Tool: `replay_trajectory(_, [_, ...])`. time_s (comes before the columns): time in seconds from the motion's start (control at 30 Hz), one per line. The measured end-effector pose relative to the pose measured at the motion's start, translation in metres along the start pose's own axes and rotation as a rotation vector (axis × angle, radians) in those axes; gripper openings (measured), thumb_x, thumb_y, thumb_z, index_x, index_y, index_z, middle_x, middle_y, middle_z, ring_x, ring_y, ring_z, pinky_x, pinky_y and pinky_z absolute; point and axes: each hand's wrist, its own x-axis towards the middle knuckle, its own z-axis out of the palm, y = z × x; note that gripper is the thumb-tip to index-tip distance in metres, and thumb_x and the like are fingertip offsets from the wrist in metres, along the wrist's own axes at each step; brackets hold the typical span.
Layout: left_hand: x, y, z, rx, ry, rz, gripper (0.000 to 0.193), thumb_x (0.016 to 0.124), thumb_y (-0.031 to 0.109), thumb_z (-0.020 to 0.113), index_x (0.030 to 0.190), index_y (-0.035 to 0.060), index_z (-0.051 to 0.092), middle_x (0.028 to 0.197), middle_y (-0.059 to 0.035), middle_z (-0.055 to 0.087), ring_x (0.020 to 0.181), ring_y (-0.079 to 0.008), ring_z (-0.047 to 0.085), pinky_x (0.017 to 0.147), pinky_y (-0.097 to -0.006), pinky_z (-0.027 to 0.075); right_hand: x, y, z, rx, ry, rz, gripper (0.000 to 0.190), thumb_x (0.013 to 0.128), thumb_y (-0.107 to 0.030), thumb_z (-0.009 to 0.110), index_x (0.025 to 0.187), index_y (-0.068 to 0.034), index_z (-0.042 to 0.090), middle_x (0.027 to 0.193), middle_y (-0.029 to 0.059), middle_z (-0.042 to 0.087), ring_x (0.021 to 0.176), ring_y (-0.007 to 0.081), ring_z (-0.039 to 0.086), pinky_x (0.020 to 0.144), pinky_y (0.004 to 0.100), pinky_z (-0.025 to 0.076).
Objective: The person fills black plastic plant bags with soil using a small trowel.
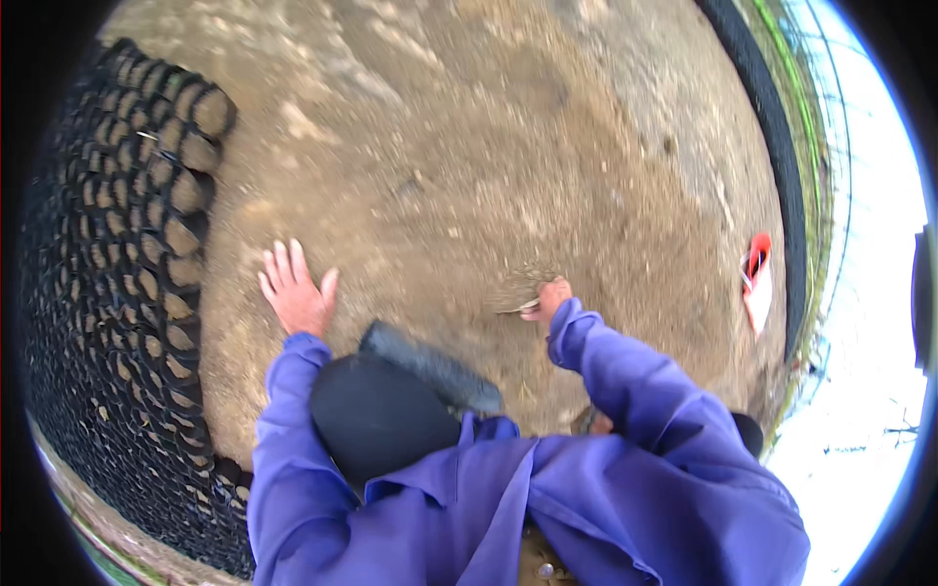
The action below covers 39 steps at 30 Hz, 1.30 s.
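Observation:
My left hand (299,293) is spread with its palm towards the bare soil (410,220), a little right of the rows of black pots, and holds nothing. Over the soil right of centre, my right hand (548,299) grips a thin, pale-edged tool whose blurred shape I cannot name. Loose soil shows around it. A dark grey, rolled or padded piece (432,366) lies between my arms, beside my dark-clad knee.
Many black pots filled with soil (146,242) stand packed along the left. A red and white bag or packet (758,286) lies at the right. Behind it a black edging strip (780,154) curves beside grass.

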Motion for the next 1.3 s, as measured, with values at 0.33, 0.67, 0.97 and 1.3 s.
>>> replay_trajectory(0.33, [0.003, -0.004, -0.011, -0.081, -0.09, -0.029, 0.08, 0.073, 0.045, 0.064, 0.136, 0.0064, 0.034, 0.142, -0.0171, 0.029, 0.133, -0.0363, 0.022, 0.106, -0.0538, 0.016, 0.003, 0.017, -0.135, 0.216, 0.177, -0.405, 0.034, 0.067, -0.033, 0.064, 0.089, -0.007, 0.066, 0.083, 0.0185, 0.065, 0.081, 0.036, 0.062, 0.078, 0.0396, 0.049])
replay_trajectory(0.67, [0.004, -0.011, -0.02, -0.212, -0.134, -0.013, 0.077, 0.073, 0.038, 0.063, 0.134, 0.0006, 0.033, 0.141, -0.0195, 0.028, 0.134, -0.0368, 0.019, 0.107, -0.0533, 0.013, 0.096, -0.121, -0.434, 0.35, 1.022, -0.658, 0.012, 0.083, -0.011, 0.045, 0.093, -0.006, 0.049, 0.085, 0.0199, 0.055, 0.082, 0.0396, 0.055, 0.069, 0.048, 0.043])
replay_trajectory(0.97, [-0.009, -0.014, 0.004, -0.139, -0.052, -0.011, 0.075, 0.075, 0.037, 0.062, 0.135, 0.0044, 0.033, 0.141, -0.015, 0.03, 0.133, -0.0329, 0.022, 0.107, -0.0514, 0.016, 0.084, -0.122, -0.302, 0.049, 1.054, -1.125, 0.021, 0.063, -0.011, 0.059, 0.083, -0.015, 0.058, 0.083, 0.0027, 0.052, 0.09, 0.0229, 0.05, 0.082, 0.0381, 0.039])
replay_trajectory(1.3, [-0.045, 0.031, -0.033, -0.035, -0.076, -0.113, 0.077, 0.078, 0.048, 0.062, 0.134, 0.0024, 0.035, 0.136, -0.0187, 0.038, 0.129, -0.0336, 0.032, 0.106, -0.0452, 0.024, 0.023, -0.078, -0.221, 0.128, 0.909, -1.028, 0.011, 0.067, -0.024, 0.064, 0.076, -0.019, 0.06, 0.077, 0.0007, 0.053, 0.086, 0.0228, 0.052, 0.085, 0.0413, 0.038])
